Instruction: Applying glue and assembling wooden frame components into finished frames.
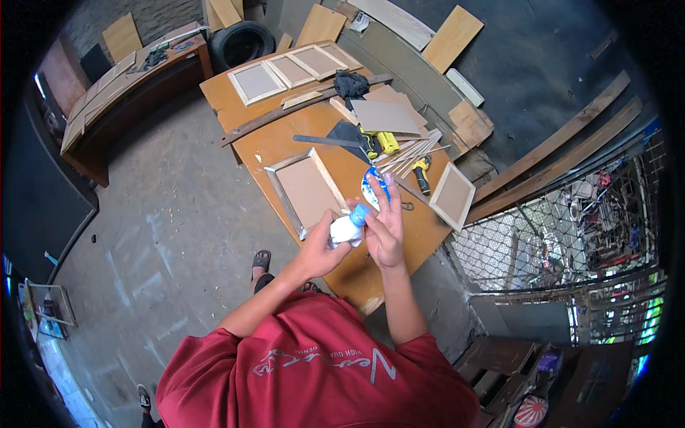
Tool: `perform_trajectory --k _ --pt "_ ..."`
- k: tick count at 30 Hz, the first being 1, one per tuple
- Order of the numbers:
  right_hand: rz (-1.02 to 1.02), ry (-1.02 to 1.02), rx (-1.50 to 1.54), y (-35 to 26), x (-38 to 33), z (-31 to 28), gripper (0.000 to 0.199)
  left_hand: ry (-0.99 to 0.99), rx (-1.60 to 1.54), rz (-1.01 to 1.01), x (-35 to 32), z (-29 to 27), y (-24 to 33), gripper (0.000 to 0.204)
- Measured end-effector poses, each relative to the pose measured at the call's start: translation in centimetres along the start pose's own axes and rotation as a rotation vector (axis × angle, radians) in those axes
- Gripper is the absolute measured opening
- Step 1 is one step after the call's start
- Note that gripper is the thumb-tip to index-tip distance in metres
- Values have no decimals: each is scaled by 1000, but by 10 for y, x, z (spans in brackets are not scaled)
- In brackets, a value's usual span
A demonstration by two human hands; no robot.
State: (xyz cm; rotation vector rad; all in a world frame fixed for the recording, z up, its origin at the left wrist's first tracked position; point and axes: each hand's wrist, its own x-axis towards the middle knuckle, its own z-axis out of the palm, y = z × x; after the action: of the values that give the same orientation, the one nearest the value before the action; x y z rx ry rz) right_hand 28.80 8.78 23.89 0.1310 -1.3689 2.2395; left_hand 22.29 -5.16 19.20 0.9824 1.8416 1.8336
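Observation:
Above the near end of the wooden table, my left hand (322, 247) is closed around a small white bottle (344, 232). The bottle is tilted, its blue cap (359, 214) pointing up and to the right. My right hand (386, 239) is at this cap, thumb against its side, while other fingers stretch upward. Just beyond the bottle lies a wooden frame (278, 194) around a brown panel (308, 184). A blue-and-white packet (371, 187) lies behind my right fingers, partly hidden by them.
The orange-brown table (264, 139) also carries framed panels (289, 71), thin wood strips (421, 151), a yellow-and-black power tool (386, 143) and another yellow-black tool (422, 175). A small frame (452, 197) rests at its right edge. Wire mesh (528, 250) stands farther right.

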Motion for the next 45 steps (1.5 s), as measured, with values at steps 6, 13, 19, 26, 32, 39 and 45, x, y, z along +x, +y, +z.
perform_trajectory --k 6,13,19,26,32,39,45 --pt "-16 -22 -49 -15 -26 -14 86 -112 18 -80 -21 16 15 32" --pt "-15 -55 -120 -40 -48 -33 91 -338 -117 -154 -20 29 9 31" --pt "-69 52 -351 -68 -53 -40 96 -381 -87 -171 -5 35 31 31" --pt "-67 118 -415 -78 -57 -39 103 -402 71 -91 3 36 22 32" --pt "-77 235 -446 -76 -57 -21 103 -371 38 -88 7 32 26 34" --pt "-16 220 -395 -54 -36 -10 100 -379 -74 -197 17 7 13 30" --pt "76 144 -340 -30 -24 -5 95 -337 -64 -305 12 -22 6 33"
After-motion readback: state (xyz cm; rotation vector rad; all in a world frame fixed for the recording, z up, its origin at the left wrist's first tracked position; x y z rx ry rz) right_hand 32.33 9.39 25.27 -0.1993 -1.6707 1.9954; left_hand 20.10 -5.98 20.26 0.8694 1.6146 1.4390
